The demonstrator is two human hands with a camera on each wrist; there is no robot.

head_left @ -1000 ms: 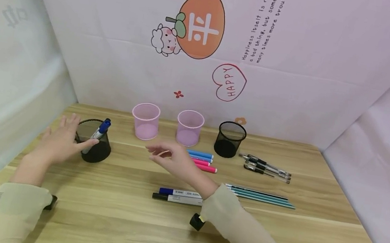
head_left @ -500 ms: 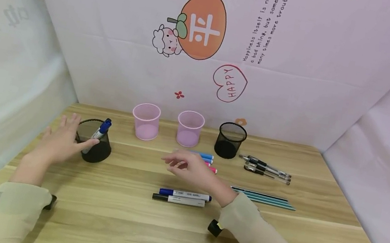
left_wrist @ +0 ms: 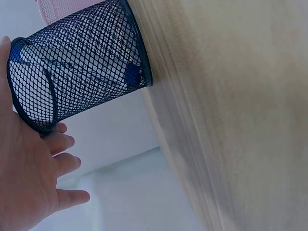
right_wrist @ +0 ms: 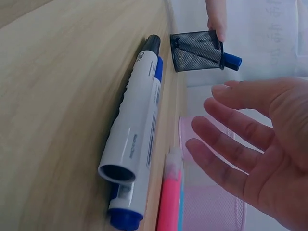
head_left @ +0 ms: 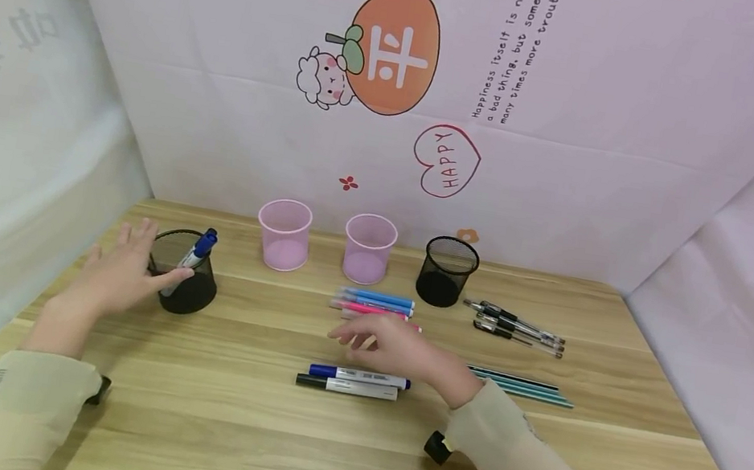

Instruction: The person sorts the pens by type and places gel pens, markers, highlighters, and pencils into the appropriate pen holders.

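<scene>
Blue-capped marker (head_left: pixel 363 377) lay lower ctr of frame, just below your R hand (head_left: pixel 388 342), long axis side-to-side, alongside the black-capped marker (head_left: pixel 361 389); R was nearer, fingers loosely bent, nothing held. L hand (head_left: pixel 115 273), mid-left, had fingers spread at the black mesh cup (head_left: pixel 194 293).

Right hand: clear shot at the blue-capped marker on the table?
Likely yes: the right hand is empty and close by, and nothing lies on top of the blue-capped marker; only the black-capped marker sits alongside it.
</scene>
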